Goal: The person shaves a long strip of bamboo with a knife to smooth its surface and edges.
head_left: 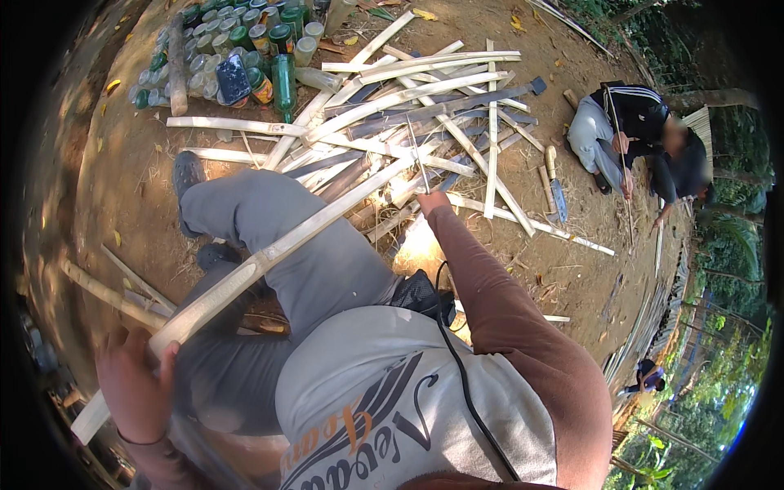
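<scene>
A long, pale split bamboo strip (269,257) slants across my lap, from the lower left up to the pile in front of me. Near its lower end my left hand (137,377) is closed round it, the thumb lying over the edge. My right hand (433,202), arm stretched forward, is closed at the far end of the strip on what looks like a knife (417,155), its narrow blade seen nearly edge-on and pointing away from me. The blade stands close by the strip's far end; whether they touch I cannot tell.
Bamboo strips (492,122) lie crisscrossed ahead. Beyond them to the left stand glass jars (214,45) and a green bottle (283,86), with a dark phone-like object (233,80) on top. A wooden-handled machete (557,192) lies right. A seated person (625,122) works farther right.
</scene>
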Demonstrator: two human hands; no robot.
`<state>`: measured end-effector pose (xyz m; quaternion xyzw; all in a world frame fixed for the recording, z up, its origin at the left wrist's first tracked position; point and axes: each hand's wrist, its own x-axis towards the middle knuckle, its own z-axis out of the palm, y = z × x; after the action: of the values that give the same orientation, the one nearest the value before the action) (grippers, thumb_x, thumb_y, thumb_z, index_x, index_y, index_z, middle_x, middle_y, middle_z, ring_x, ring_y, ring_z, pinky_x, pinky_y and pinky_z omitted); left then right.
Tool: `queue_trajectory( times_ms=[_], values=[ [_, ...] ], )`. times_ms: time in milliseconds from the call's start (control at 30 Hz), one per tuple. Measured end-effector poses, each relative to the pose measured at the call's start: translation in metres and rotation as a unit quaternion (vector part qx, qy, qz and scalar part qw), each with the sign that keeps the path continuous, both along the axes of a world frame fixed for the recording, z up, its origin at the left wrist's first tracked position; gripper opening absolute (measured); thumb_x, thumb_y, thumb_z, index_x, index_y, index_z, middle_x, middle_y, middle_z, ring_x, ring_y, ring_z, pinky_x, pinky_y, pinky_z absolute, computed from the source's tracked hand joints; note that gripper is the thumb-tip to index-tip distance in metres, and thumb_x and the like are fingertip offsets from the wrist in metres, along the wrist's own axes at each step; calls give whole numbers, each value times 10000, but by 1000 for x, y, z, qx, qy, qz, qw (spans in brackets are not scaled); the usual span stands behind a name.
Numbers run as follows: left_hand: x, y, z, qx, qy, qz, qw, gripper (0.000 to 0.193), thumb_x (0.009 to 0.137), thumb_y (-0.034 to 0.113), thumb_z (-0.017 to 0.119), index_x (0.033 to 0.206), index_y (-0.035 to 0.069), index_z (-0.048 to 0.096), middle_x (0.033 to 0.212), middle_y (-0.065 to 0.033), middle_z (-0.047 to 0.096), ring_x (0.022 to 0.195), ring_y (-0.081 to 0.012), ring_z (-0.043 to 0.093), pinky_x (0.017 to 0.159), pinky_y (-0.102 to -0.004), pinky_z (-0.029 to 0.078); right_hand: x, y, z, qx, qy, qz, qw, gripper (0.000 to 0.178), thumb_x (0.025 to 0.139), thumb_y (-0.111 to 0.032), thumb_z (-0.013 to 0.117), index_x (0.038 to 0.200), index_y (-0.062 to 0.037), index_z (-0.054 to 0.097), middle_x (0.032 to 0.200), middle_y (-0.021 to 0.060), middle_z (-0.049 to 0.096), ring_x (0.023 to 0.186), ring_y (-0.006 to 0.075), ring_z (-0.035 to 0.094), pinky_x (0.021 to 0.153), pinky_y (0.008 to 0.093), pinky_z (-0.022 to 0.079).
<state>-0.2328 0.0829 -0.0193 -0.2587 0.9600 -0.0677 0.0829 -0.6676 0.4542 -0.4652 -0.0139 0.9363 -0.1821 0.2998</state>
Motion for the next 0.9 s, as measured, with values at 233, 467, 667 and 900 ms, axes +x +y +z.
queue_trajectory(
  times_ms=[233, 467, 667, 900],
  values=[
    [-95, 55, -73, 59, 38, -16, 997, 550, 842, 425, 804, 1190, 35, 634, 1162, -190, 633, 1120, -389, 594, 951, -506, 474, 28, 0, 14, -9, -11, 61, 998, 461, 885, -383, 635, 1112, -3, 766, 1097, 255, 750, 1045, 408, 707, 964, 453, 545],
    [-67, 46, -63, 54, 4, 28, 998, 471, 855, 508, 793, 856, 63, 635, 739, -180, 664, 725, -408, 677, 619, -493, 518, 31, -13, 76, -24, -5, 109, 994, 421, 902, -358, 604, 1094, -23, 771, 1099, 260, 745, 1073, 420, 696, 983, 463, 539],
    [-15, 37, -6, 38, -60, 68, 995, 482, 861, 468, 802, 841, 33, 594, 739, -221, 633, 732, -458, 640, 635, -523, 491, 39, -12, 78, 36, -1, 214, 976, 405, 950, -360, 588, 1075, -11, 751, 1098, 250, 743, 1082, 412, 698, 994, 471, 542],
    [-44, 58, 17, -12, -70, 52, 996, 479, 915, 470, 755, 802, 45, 566, 726, -220, 625, 720, -450, 644, 625, -524, 494, 64, -59, 84, -17, -11, 235, 972, 441, 948, -387, 613, 1159, -27, 756, 1130, 212, 755, 1100, 382, 703, 1005, 463, 542]
  ],
)
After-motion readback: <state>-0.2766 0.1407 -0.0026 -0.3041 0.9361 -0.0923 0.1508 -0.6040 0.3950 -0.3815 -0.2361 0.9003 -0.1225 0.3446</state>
